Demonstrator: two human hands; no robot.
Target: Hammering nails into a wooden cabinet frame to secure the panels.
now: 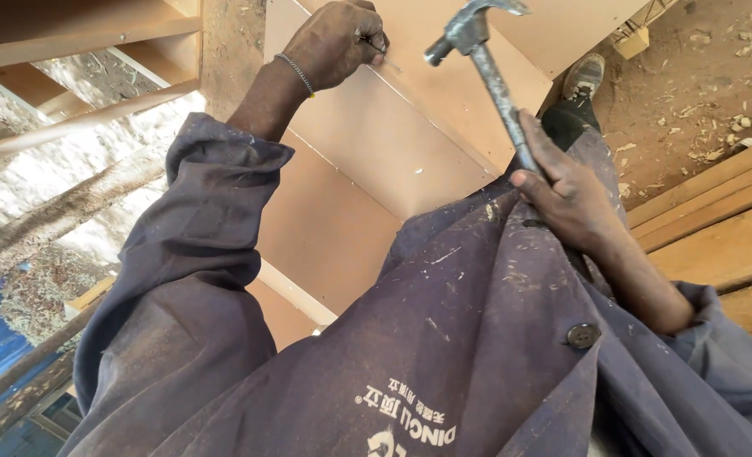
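Your right hand [566, 199] is clenched around the metal shaft of a claw hammer [487, 63], gripping it low so that the handle's end is hidden in your palm; the shaft rises up and to the left, and the grey head sits near the top of the view, its striking face turned toward your other hand and its claw pointing right. Your left hand [335, 42] is pinched shut on a small nail [382, 48], thumb and fingertips pressed together, holding it against the light brown board [393, 135]; the nail itself is thin and only partly visible at your fingertips. The hammer head hangs just beside that hand, apart from it and not touching the nail. A thin bracelet [296, 74] circles your left wrist, and both arms come out of the rolled sleeves of a dusty dark blue work coat [443, 338] with one dark button [582, 336] showing. The board runs diagonally under both hands, with a paler strip along its lower edge. Past your right forearm lie stacked wooden planks [714, 220]. Beyond them is a dirt floor [697, 93] littered with wood chips, and your shoe [583, 78] rests at its edge.
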